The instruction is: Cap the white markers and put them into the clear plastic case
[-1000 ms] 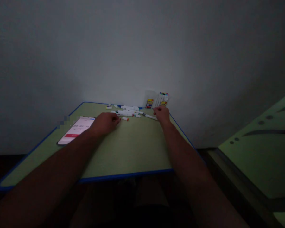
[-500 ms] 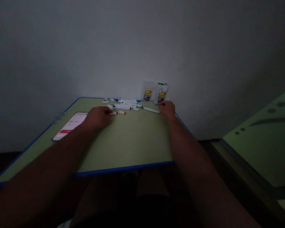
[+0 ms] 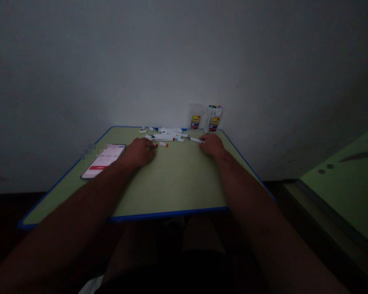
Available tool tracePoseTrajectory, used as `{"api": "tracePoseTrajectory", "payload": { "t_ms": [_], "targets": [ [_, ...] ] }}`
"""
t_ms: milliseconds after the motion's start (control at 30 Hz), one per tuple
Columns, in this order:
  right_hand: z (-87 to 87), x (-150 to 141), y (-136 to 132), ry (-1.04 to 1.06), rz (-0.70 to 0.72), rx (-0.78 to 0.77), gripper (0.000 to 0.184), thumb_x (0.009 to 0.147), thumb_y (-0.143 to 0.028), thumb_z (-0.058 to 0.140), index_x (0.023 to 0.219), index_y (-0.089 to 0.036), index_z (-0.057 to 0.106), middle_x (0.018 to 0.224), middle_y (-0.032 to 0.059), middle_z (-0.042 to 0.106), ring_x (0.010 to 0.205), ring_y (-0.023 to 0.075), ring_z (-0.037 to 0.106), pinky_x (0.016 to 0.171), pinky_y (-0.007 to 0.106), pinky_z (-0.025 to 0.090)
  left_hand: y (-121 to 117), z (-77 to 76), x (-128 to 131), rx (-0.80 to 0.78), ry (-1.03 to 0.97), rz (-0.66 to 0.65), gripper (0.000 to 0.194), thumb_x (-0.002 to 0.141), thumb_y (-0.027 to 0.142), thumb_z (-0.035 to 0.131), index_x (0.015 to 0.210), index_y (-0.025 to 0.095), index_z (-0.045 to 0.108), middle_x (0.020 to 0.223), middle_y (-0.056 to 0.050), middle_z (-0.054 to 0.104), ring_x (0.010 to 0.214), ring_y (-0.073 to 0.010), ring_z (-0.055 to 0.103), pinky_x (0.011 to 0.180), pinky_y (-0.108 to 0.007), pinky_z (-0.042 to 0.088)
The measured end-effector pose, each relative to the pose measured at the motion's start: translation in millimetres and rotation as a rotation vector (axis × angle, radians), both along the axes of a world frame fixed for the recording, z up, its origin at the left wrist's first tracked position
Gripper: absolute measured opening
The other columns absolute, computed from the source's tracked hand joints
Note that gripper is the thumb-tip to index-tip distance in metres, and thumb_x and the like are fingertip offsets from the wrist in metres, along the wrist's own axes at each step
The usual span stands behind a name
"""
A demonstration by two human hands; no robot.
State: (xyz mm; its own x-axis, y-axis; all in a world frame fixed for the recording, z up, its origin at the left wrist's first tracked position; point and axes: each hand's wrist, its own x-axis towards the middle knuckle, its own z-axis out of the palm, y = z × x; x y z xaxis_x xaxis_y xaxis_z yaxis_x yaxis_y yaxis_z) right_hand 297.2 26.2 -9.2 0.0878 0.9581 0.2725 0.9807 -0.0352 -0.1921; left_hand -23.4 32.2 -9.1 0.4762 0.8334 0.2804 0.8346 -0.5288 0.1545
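Several white markers [image 3: 168, 135] lie in a loose pile near the back of the table, with small caps around them. My left hand [image 3: 140, 151] rests on the table at the pile's front left, its fingers closed over a white marker cap with a red end [image 3: 155, 145], mostly hidden under them. An orange-ended cap [image 3: 163, 144] lies just to its right. On the right, my right hand [image 3: 211, 144] has its fingers closed on the near end of an uncapped white marker [image 3: 195, 140], whose grey tip points left toward the pile.
Against the wall stand a clear marker case [image 3: 195, 121] and a second case filled with upright markers [image 3: 214, 119]. A lit phone [image 3: 106, 160] lies at the table's left. Blue edging borders the pale green table [image 3: 178, 183]. A green panel [image 3: 352, 183] is at far right.
My left hand has slid right over the red-ended cap. My right hand has moved away from the filled case onto the uncapped marker's end. The whole view has shifted slightly.
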Motion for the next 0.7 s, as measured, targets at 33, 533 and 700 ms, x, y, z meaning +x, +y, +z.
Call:
{"api": "tracePoseTrajectory", "payload": {
  "t_ms": [33, 533, 700],
  "targets": [
    [0.5, -0.4, -0.4, 0.009, -0.003, 0.005, 0.035, 0.084, -0.023, 0.064, 0.117, -0.024, 0.076, 0.118, 0.0091, 0.073, 0.111, 0.0273, 0.065, 0.098, 0.039, 0.048, -0.6, -0.2, 1.2, 0.0, 0.019, -0.004, 0.042, 0.088, 0.035, 0.051, 0.118, 0.018, 0.074, 0.128, -0.013, 0.068, 0.122, -0.0276, 0.06, 0.111, -0.04, 0.04],
    [6.5, -4.2, -3.8, 0.054, -0.018, -0.092, 0.024, 0.079, -0.03, 0.069, 0.098, -0.019, 0.079, 0.104, 0.0087, 0.075, 0.095, 0.0212, 0.068, 0.082, 0.028, 0.05, 4.0, -3.6, 2.3, 0.08, 0.229, 0.009, 0.049, 0.092, 0.035, 0.042, 0.128, 0.014, 0.067, 0.136, -0.016, 0.064, 0.13, -0.0296, 0.055, 0.112, -0.045, 0.037],
    [5.5, -4.6, -1.1, 0.078, -0.033, -0.103, 0.028, 0.082, -0.038, 0.067, 0.098, -0.018, 0.08, 0.104, 0.0101, 0.076, 0.096, 0.0217, 0.069, 0.082, 0.027, 0.049, -1.8, 0.8, 5.6, 0.099, 0.233, 0.011, 0.048, 0.092, 0.034, 0.042, 0.126, 0.012, 0.068, 0.137, -0.017, 0.063, 0.129, -0.0293, 0.055, 0.111, -0.044, 0.037]
  ]
}}
